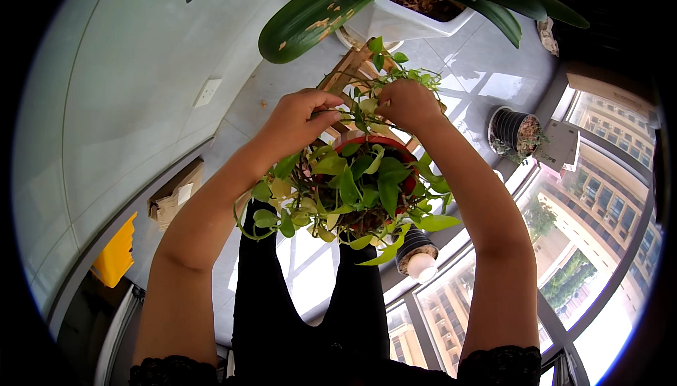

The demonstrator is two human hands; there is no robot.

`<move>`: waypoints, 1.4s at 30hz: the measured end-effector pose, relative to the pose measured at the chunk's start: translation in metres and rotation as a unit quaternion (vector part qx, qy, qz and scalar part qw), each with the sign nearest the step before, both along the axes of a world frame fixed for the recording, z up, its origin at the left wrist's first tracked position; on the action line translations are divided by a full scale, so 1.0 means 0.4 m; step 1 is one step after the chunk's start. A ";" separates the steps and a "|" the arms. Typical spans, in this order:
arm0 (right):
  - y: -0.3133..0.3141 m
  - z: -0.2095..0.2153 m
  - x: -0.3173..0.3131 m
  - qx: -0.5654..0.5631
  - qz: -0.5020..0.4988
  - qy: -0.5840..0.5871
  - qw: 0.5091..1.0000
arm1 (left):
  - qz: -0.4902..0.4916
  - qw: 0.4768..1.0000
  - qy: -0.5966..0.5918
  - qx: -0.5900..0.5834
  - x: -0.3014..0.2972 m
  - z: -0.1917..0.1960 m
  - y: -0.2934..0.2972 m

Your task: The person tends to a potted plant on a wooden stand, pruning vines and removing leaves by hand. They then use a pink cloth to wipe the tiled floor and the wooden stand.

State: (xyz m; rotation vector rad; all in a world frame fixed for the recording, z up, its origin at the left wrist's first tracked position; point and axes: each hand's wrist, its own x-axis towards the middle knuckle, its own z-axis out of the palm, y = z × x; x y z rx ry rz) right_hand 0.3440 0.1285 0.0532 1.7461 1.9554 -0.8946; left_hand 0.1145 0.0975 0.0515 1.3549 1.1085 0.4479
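Beyond the round red pot (392, 145), your left hand (300, 117) pinches a thin stem (347, 114); your right hand (412, 106) curls beside smooth leaves (368, 106), its hold impossible to tell.

My sleeves are black and short, ending above the elbow; the left sleeve (174, 373) and the right sleeve (501, 366) both finish in a lacy, scalloped edge with an uneven, openwork look. Below them my left arm (229, 185) and right arm (465, 174) are bare, smooth in outline and tapering toward the wrists, and my left hand (296, 119) and right hand (412, 104) are bare as well. I wear plain black trousers (262, 266), fairly slim in the leg, so dark that their folds hardly show. My fingernails are too small to make out.
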 end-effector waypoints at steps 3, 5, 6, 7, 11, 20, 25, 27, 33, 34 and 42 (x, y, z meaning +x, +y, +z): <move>0.002 -0.024 0.010 0.024 0.004 0.036 0.999 | -0.008 1.000 -0.006 -0.023 0.003 -0.006 0.003; 0.010 -0.026 0.025 -0.015 -0.107 0.104 0.989 | -0.013 0.999 -0.002 -0.031 0.003 -0.006 0.003; 0.022 -0.008 0.030 -0.063 -0.216 0.143 0.964 | -0.013 0.999 -0.006 -0.042 0.005 -0.006 0.003; 0.031 0.003 0.036 -0.111 -0.321 0.180 0.923 | -0.013 0.998 -0.011 -0.053 0.006 -0.007 0.002; 0.051 0.014 0.069 -0.117 -0.506 0.310 0.796 | -0.014 0.996 -0.033 -0.079 0.012 -0.009 0.005; 0.174 0.062 0.167 0.363 -0.167 0.136 0.907 | -0.111 0.988 0.004 0.109 0.057 -0.001 0.042; 0.032 -0.061 0.126 -0.104 0.028 0.034 0.994 | -0.129 0.979 0.052 0.147 0.109 -0.009 0.058; 0.004 -0.090 0.128 -0.102 0.018 0.071 0.992 | -0.120 0.972 0.080 0.183 0.126 -0.015 0.062; -0.002 -0.071 0.111 -0.074 -0.082 0.181 0.977 | -0.196 0.921 0.199 0.272 0.193 -0.058 0.088; -0.004 -0.070 0.110 -0.072 -0.104 0.196 0.972 | -0.225 0.901 0.232 0.288 0.205 -0.066 0.096; 0.002 -0.042 0.140 0.077 -0.130 0.061 0.987 | -0.261 0.868 0.270 0.324 0.238 -0.093 0.108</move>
